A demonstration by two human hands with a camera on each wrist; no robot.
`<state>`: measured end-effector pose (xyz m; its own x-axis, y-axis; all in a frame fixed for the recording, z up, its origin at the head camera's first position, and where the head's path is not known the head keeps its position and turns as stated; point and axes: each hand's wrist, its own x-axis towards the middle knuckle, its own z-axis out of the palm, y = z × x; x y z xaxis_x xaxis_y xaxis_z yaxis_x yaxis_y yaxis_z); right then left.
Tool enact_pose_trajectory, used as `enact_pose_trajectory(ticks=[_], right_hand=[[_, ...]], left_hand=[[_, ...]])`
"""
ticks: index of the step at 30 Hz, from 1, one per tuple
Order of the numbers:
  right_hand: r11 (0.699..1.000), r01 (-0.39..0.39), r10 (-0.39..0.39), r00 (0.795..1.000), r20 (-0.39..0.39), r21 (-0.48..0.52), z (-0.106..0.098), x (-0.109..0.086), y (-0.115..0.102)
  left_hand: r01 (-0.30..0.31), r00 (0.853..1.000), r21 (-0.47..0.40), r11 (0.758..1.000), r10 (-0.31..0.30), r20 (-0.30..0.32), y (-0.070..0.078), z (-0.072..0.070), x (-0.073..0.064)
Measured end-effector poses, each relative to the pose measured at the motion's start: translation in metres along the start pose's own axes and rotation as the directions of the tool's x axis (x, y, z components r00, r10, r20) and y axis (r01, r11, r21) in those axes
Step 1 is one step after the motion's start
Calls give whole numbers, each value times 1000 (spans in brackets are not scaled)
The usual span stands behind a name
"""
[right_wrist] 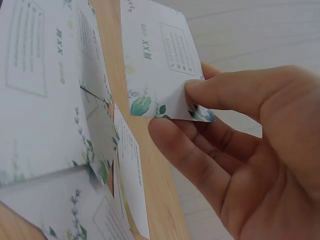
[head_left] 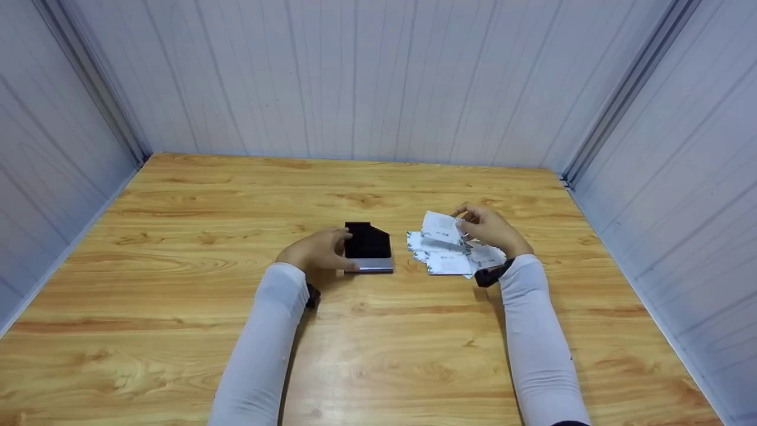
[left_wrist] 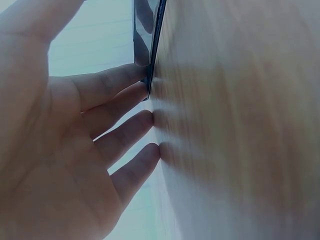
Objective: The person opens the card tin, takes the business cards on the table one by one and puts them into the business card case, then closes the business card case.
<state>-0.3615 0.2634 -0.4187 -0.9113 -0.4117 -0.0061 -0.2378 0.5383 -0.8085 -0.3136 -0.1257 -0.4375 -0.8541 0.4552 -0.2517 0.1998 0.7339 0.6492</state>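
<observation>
The white cards [head_left: 447, 262] at right are showing green leaf patterns; the case [head_left: 366, 244] at left is showing black and silver.

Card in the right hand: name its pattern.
The card has green leaves on white, clearest in the right wrist view.

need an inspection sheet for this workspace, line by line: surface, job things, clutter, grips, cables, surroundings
Surface: wood-grain table.
Job things: dark case, silvery strip along its near edge, lying on the table; white printed cards overlapping in an uneven heap, right of the case.
Clutter: nothing seen.
Left grip: bare hand, fingers extended, touching the case's left side.
Right grip: bare hand, pinching one card between thumb and fingers.
Cables: nothing seen.
Surroundings: pale panelled walls behind and on both sides.
</observation>
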Motion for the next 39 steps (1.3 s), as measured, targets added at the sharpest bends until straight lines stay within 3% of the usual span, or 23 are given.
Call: enact_pose_trajectory(ticks=[12, 18, 31, 39], right_hand=[[995, 97, -98, 995, -25, -38, 36, 19, -13], [982, 179, -181, 983, -36, -55, 57, 26, -24], [956, 278, -284, 957, -54, -96, 90, 33, -46], [958, 270, -275, 961, -40, -95, 108, 41, -53]], left_hand=[[19, 1000, -9, 1000, -19, -7, 1, -1, -2], [14, 1000, -7, 1000, -14, -6, 1, -2, -1], [9, 1000, 30, 999, -8, -18, 3, -1, 1], [-6, 999, 22, 1000, 7, -36, 3, -1, 3]])
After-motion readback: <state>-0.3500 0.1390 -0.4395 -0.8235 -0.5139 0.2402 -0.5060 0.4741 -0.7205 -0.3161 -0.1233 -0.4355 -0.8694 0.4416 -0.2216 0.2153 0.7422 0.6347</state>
